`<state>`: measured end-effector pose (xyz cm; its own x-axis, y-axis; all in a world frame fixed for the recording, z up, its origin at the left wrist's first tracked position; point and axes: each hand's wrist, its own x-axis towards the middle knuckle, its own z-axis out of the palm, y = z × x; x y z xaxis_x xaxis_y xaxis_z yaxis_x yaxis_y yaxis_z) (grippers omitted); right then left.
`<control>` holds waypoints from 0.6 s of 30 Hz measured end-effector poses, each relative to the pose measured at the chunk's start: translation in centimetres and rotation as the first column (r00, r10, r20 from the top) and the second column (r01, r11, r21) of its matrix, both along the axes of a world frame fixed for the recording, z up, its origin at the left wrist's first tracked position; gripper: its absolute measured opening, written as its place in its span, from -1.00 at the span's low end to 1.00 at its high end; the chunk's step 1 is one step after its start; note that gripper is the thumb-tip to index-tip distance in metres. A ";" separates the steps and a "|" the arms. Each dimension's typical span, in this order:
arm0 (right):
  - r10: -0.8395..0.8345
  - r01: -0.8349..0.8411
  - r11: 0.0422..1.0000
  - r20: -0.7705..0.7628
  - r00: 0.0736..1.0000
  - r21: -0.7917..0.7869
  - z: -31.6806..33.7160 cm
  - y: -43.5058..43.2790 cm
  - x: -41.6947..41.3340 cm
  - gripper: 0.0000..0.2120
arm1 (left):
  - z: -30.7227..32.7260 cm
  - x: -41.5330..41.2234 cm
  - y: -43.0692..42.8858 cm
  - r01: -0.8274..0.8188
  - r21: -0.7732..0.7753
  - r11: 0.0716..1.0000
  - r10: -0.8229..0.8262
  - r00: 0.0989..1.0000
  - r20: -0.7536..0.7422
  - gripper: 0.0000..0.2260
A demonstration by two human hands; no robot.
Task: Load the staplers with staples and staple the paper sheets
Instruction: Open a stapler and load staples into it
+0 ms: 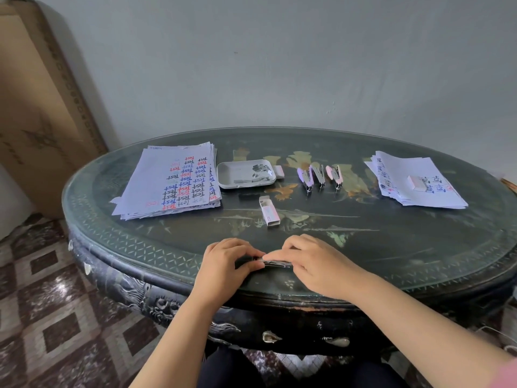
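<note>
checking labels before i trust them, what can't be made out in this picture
Head view throughout.
Stapler: mostly hidden by the left hand and right hand gripping it; loaded or not, cannot tell.
Staples in the tray: too small to count.
Right paper stack: writing partly covered by a small box.

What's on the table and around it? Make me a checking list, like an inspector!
Surface: dark oval painted table, glossy top.
Job's things: black stapler at near edge; three open small staplers; grey tray of staple strips; open pink-white staple box; left paper stack marked "Test"; right paper stack bearing a small box.
Clutter: small pink box beside the tray.
Hands: left hand and right hand both grip the black stapler.
Cables: nothing seen.
Surroundings: tall cardboard box, grey wall, patterned tiled floor.
</note>
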<state>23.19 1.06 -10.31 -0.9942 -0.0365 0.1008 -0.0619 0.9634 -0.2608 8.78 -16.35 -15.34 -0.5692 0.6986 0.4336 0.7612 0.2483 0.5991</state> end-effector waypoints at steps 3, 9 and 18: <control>0.009 -0.009 1.000 0.013 1.000 -0.008 0.0 0.0 -0.1 -0.49 | -0.1 0.0 0.0 -0.001 0.006 1.000 0.001 1.000 0.009 -0.75; -0.085 0.075 0.982 -0.053 0.995 -0.172 0.3 0.3 -0.2 -0.73 | 0.0 0.1 0.0 -0.012 0.007 1.000 0.012 1.000 0.006 -0.75; 0.029 -0.046 0.995 0.181 0.983 0.086 3.7 -0.8 -2.4 -0.64 | 0.0 0.1 0.0 -0.016 0.018 1.000 0.016 1.000 0.018 -0.76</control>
<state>20.78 0.24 -6.66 -0.9936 -0.0750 -0.0840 -0.0585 0.9812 -0.1841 8.93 -16.33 -15.34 -0.5880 0.6816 0.4356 0.7463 0.2494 0.6171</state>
